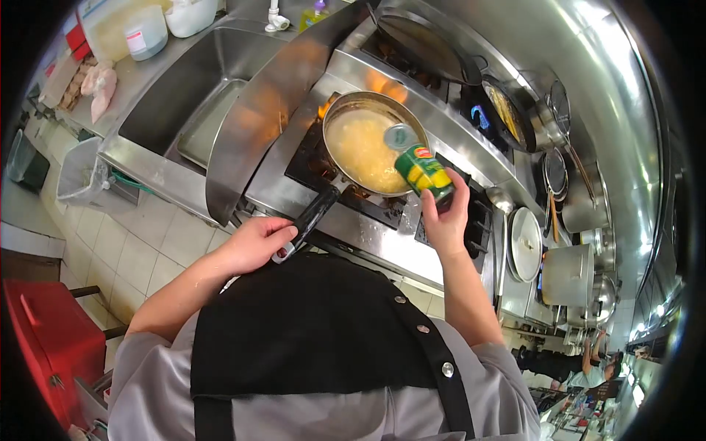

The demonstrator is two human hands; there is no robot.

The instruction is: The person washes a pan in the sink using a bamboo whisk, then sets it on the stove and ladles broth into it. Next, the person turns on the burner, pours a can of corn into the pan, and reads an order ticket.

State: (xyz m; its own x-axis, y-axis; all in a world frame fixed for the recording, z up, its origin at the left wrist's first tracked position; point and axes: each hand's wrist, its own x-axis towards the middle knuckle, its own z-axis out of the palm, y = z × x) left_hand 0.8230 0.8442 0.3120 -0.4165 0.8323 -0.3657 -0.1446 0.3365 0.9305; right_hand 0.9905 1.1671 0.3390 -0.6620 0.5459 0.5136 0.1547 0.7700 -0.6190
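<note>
My left hand (262, 242) is closed on the end of the black handle of a saucepan (315, 214). The pan sits on a lit burner, with flame at its left side and pale yellowish, bubbling liquid (362, 151) inside. In my right hand (447, 213) is a green tin can (423, 173) with yellow fruit pictured on its label. The can tilts over the pan's right rim, its round metal lid (401, 137) bent back above the liquid. Whether anything is pouring out, I cannot tell.
A curved metal splash guard (254, 117) parts the stove from a steel sink (198, 81) on the left. Behind stand a wok (423, 48) and a frying pan with food (504, 114). A ladle (500, 198), a white lid (525, 244) and pots (568, 275) line the right. Another person (581, 367) stands far off.
</note>
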